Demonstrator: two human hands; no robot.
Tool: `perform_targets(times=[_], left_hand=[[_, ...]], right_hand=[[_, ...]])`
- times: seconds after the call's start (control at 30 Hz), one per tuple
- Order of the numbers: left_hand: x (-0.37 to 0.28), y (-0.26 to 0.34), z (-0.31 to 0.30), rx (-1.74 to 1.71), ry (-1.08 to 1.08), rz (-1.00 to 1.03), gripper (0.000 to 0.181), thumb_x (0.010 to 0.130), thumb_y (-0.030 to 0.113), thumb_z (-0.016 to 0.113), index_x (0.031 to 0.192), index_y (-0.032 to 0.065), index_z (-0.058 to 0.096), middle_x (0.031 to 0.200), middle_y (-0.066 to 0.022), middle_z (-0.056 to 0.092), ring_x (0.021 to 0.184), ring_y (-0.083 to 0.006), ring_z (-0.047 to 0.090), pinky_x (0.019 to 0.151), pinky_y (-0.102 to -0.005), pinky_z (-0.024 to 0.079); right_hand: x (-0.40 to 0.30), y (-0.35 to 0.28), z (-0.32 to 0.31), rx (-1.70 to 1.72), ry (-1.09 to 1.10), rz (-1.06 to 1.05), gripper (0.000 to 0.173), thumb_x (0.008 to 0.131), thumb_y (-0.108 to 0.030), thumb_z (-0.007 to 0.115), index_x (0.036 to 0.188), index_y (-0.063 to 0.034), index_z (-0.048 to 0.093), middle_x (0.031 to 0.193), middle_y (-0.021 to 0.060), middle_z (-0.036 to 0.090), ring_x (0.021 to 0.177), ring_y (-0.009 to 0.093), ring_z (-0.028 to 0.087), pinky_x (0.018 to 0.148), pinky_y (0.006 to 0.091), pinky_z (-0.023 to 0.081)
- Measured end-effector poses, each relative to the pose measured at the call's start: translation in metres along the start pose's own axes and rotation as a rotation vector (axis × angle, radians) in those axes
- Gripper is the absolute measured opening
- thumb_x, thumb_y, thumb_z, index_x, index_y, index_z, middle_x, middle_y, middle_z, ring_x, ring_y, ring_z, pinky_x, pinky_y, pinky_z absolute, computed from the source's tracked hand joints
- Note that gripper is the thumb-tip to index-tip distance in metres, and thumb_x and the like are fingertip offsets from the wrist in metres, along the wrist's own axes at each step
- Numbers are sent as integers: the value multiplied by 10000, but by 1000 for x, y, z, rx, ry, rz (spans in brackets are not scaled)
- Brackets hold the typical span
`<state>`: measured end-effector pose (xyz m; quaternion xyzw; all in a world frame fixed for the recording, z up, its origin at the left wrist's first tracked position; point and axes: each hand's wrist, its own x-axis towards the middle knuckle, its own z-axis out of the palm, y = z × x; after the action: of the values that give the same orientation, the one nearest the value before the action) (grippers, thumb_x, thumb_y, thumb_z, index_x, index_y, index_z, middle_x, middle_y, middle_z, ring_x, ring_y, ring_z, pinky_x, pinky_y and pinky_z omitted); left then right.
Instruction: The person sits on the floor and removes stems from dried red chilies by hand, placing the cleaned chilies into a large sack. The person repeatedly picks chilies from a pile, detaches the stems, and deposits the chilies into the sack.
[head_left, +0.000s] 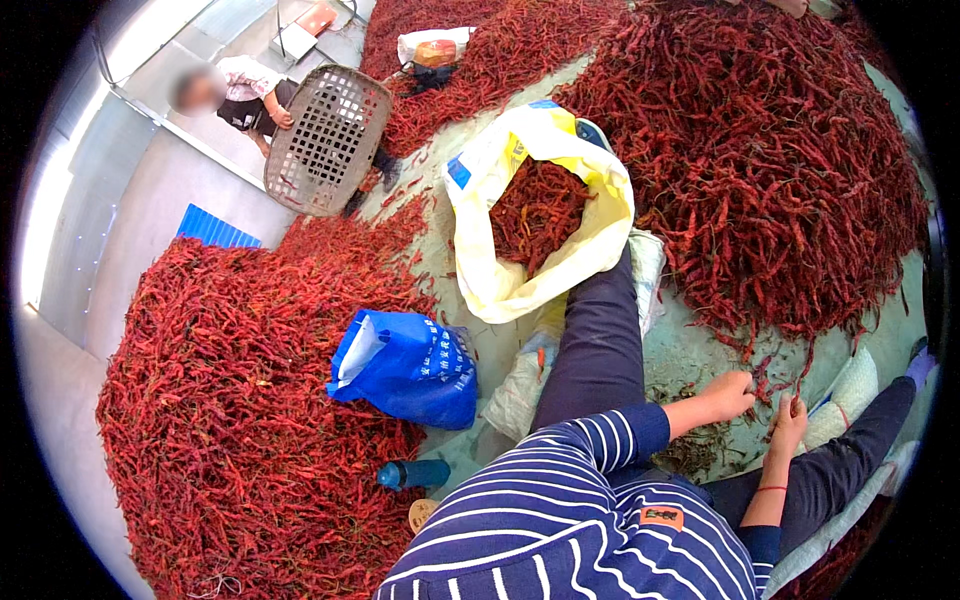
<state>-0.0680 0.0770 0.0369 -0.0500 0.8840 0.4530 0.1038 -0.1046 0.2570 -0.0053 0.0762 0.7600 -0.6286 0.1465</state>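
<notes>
My right hand, with a thin red band at the wrist, pinches a long dark-red chili pepper that points up towards the large pile. Close by on the left, my left hand has curled fingers. Dark-red chili peppers lie right at its fingertips, and whether it grips one cannot be told. Below both hands, brown stem scraps are scattered on the pale green ground sheet. Beyond my left leg's knee stands an open white-and-yellow sack, partly filled with red chili peppers.
A large chili pile rises ahead; another chili pile spreads at left. Between them are a blue bag and a teal bottle. A person at upper left holds a perforated basket. A white sack lies by my right leg.
</notes>
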Motion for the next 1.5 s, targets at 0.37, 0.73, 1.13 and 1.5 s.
perform_targets(times=[0.37,0.73,1.13,1.5], left_hand=[[31,14,31,256,121,163,330,788,156,583,1089,40,512,1207,-180,462,1080,-364,461,843,-443,434],[31,-34,22,731,-25,534,169,719,45,539,857,53,637,989,-148,548,930,-315,520,773,-424,458],[52,-33,0,519,208,320,183,725,70,598,906,89,608,1062,-110,551,981,-299,514,821,-401,438],[60,-10,21,305,5,78,216,766,226,622,860,32,618,924,-95,617,872,-279,577,742,-392,452]], right_hand=[[-5,-6,-2,421,134,116,176,923,-248,527,818,-113,483,578,-61,383,475,40,335,427,216,253],[0,-9,-12,403,439,100,248,903,-328,511,856,-89,558,667,-1,520,572,106,446,497,274,342],[-3,-19,-4,385,423,63,93,823,-92,609,832,-51,526,680,-13,491,533,76,444,478,245,393],[-6,-19,1,468,246,159,169,873,-149,595,976,-16,574,696,-27,518,547,72,467,530,225,410]])
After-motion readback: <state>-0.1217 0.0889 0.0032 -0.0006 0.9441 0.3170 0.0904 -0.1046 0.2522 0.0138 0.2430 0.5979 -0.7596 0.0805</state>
